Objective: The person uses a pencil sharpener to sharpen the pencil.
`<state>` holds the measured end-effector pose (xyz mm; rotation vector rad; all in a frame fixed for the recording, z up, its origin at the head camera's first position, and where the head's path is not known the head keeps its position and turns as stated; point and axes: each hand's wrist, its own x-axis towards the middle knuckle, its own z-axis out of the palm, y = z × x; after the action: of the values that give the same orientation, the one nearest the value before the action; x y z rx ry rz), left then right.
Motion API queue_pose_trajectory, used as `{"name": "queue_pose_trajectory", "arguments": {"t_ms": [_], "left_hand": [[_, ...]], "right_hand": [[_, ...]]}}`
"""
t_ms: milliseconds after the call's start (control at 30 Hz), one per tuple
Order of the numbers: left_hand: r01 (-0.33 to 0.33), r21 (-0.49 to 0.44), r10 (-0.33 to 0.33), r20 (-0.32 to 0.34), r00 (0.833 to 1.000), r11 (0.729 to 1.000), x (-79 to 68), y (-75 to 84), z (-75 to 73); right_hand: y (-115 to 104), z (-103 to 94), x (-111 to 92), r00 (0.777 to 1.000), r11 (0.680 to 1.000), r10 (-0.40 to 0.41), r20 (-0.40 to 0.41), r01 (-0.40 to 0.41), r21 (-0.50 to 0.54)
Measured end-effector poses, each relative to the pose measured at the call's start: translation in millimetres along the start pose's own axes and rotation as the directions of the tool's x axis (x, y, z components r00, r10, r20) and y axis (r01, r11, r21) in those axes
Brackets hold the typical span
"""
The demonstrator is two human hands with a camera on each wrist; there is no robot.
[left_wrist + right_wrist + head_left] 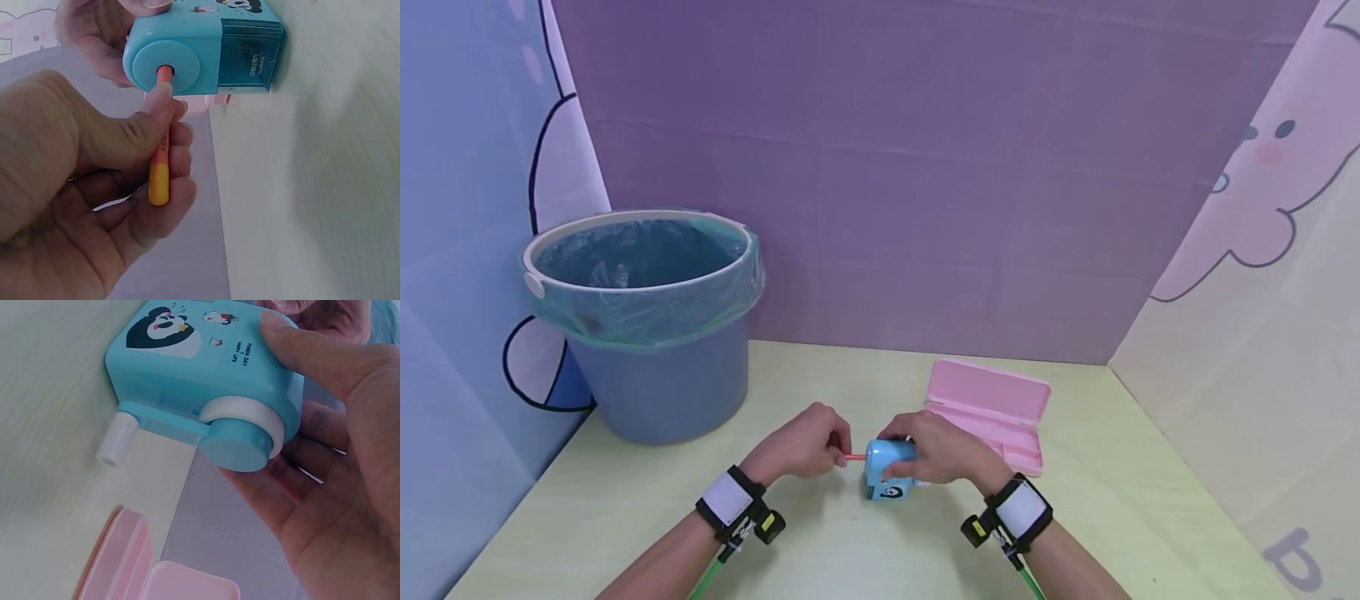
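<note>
A blue crank pencil sharpener with a panda print stands on the table between both hands. My right hand grips its body from the far side, thumb on the printed face. My left hand pinches an orange pencil with a yellow end; its other end is inside the sharpener's round hole. In the right wrist view the crank arm and its white knob hang free of the fingers. A see-through shavings drawer shows in the left wrist view.
Behind the right hand lies an open pink pencil case with compartments. A blue bin with a plastic liner stands at the back left. A purple wall closes off the rear of the pale table.
</note>
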<state>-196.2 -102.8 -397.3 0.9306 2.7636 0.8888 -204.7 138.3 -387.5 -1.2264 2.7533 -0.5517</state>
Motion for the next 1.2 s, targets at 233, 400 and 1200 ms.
{"name": "queue_pose_trajectory", "arguments": {"t_ms": [233, 400, 1200], "left_hand": [[-0.008, -0.012, 0.008, 0.002, 1.000, 1.000, -5.1, -8.0, -3.3], [0.000, -0.008, 0.000, 0.007, 1.000, 1.000, -8.5, -10.7, -5.5], [0.021, -0.017, -0.023, -0.077, 0.997, 1.000, -43.5, -42.2, -32.6]], "right_hand": [[1, 3.4, 1, 1.000, 1.000, -0.020, -0.016, 0.020, 0.021], [0, 5.9, 3, 0.999, 0.999, -0.030, -0.024, 0.031, 0.036], [4, 6.3, 1, 1.000, 0.998, 0.001, -0.026, 0.000, 0.063]]}}
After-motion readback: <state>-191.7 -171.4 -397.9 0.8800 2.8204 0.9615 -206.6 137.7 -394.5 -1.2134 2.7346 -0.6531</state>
